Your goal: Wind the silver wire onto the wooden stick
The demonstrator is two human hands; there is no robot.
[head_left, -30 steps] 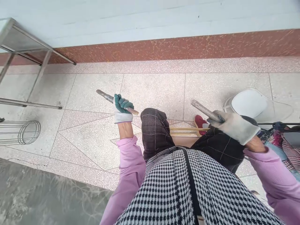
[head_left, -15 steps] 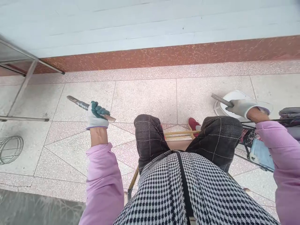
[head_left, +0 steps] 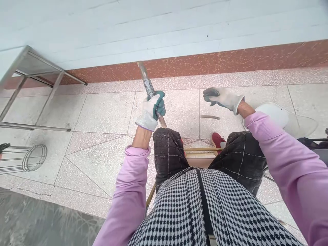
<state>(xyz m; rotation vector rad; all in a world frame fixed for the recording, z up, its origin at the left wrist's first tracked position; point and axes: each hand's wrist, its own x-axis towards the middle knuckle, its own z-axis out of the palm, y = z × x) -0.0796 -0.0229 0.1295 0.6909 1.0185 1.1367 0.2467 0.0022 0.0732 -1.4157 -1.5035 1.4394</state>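
My left hand [head_left: 151, 111], in a white and green work glove, is closed around a wooden stick [head_left: 142, 70] with grey wire wound about its middle. The stick tilts up and left toward the wall, and its lower end comes out below the fist near my knee. My right hand [head_left: 222, 97], gloved alike, is off to the right with loosely bent fingers apart and nothing visible in them. A short, blurred brown stick [head_left: 210, 117] is just below that hand; whether it lies on the floor or is in the air I cannot tell.
A metal-legged table [head_left: 51, 97] stands at the left against the wall. Below it is a wire cylinder [head_left: 36, 158], with part of something dark at its left end. A white round stool [head_left: 271, 116] is to the right. My knees and a red shoe [head_left: 217, 140] are in front.
My left hand has swung right with the wire-wound stick, which now points more upward. My right hand has moved left from above the stool and let go of its stick.
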